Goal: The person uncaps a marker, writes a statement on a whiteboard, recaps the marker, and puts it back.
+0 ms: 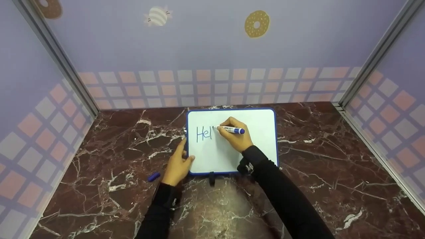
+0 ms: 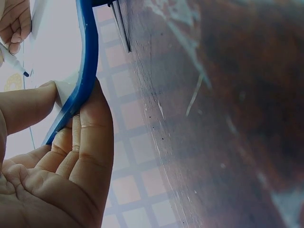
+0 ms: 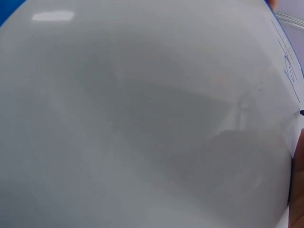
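The board is on the table. At its 8 o'clock edge the left hand clamps it, thumb over the face, fingers behind. The right hand pinches the marker, tip at 2 o'clock from the written "Hel". The cap lies off the board, at 8 o'clock.
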{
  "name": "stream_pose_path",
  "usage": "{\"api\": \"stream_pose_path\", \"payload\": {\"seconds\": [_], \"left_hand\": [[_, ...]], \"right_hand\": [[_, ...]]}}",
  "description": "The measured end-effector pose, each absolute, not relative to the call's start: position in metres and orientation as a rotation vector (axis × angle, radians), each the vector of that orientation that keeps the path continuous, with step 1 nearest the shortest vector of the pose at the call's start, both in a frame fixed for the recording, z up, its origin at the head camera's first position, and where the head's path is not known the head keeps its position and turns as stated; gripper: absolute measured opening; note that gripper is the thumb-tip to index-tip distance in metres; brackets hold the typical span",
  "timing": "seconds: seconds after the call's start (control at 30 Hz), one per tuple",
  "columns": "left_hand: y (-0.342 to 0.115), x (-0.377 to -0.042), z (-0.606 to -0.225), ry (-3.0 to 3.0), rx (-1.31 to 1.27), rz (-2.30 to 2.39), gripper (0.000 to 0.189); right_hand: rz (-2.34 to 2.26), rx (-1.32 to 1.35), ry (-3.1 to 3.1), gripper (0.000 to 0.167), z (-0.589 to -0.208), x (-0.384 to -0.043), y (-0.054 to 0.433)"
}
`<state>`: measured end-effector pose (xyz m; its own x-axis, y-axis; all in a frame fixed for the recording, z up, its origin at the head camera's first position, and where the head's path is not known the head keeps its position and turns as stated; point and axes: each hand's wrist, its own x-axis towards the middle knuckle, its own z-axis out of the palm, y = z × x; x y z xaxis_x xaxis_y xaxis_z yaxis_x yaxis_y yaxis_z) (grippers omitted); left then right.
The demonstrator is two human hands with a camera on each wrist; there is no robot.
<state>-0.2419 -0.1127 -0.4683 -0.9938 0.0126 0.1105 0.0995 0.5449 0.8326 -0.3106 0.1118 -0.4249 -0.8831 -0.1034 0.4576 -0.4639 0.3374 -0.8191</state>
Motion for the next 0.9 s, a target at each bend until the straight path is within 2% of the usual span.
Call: {"api": "stream_pose_path", "payload": {"seconds": [0.9], "left_hand": [[-0.111,-0.242,-0.467,-2.696,-0.066,-1.446,0.070]], "right_hand": [[1.559,0.612,-2.371,0.009,-0.433,-0.298,0.120]]}}
